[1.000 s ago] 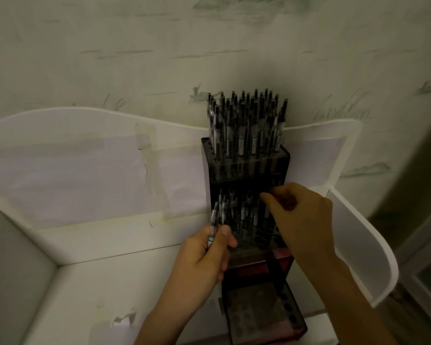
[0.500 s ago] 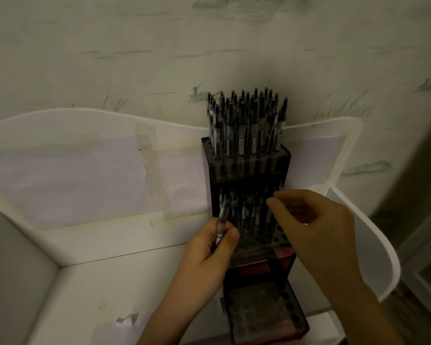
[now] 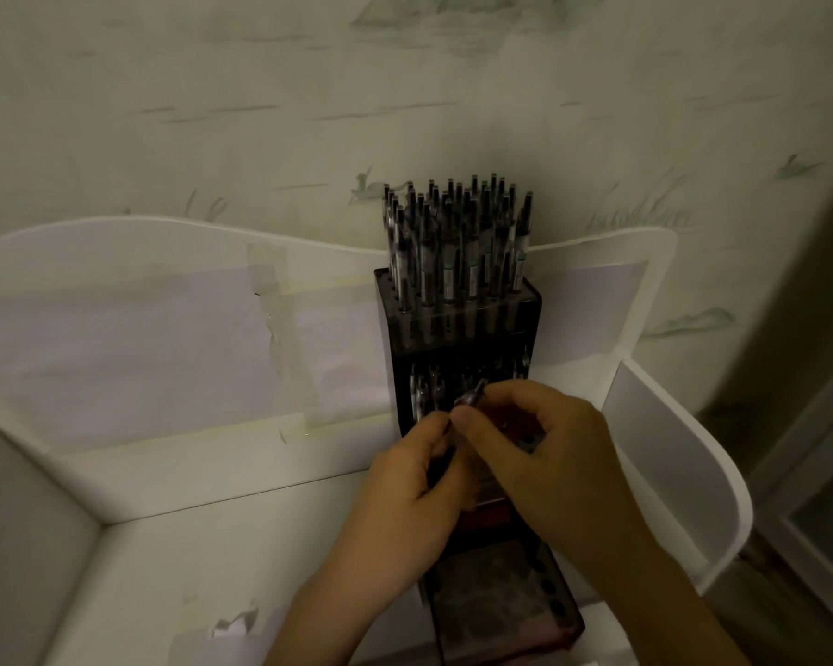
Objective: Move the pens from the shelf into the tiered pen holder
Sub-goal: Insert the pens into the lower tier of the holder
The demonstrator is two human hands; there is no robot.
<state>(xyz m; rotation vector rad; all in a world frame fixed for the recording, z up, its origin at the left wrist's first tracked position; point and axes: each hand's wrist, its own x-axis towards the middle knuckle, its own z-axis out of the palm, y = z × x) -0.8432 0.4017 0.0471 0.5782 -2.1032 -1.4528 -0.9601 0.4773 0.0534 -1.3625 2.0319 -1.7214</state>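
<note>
Tiered pen holder: black, upright at shelf back edge, right of centre; top tier packed with pens | Left hand and right hand: fingers pinch one pen together before the middle tier.

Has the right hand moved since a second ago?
Yes. The right hand has shifted left across the front of the tiered pen holder, and its fingertips now meet the left hand at a pen.
</note>
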